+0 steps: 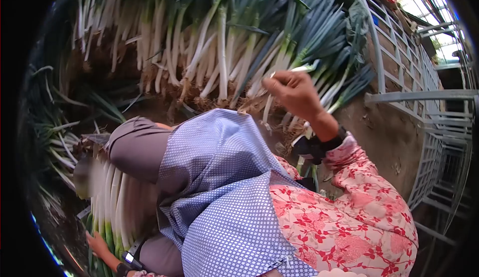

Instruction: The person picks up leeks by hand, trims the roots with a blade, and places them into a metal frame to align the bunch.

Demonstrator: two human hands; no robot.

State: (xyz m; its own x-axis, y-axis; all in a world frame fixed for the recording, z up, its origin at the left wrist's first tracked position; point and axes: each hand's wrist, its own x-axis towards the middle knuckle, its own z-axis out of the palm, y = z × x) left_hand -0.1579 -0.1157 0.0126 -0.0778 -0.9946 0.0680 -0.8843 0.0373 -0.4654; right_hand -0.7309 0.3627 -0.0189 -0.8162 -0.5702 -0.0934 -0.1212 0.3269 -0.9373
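Observation:
Leeks (117, 197) lie side by side at my knees, their white shafts toward the top and green parts at the lower left. My left hand (98, 245) lies on the green part of these leeks, its visible fingers stretched out. Raised over the root ends of a long row of leeks (222, 52), my right hand (294, 93) is closed in a pinch. A pale, curled strip of leek leaf (305, 69) sticks out beside its fingers. A blurred, pale brownish shape (82, 177) stands by the root ends of the leeks at my knees.
A blue checked apron (219, 142) covers my lap. More leeks (62, 147) lie at the far left, with loose leaves (107, 105) on the soil between. Grey metal racks (399, 67) rise at the right, one bar (424, 96) jutting inward over bare ground (379, 137).

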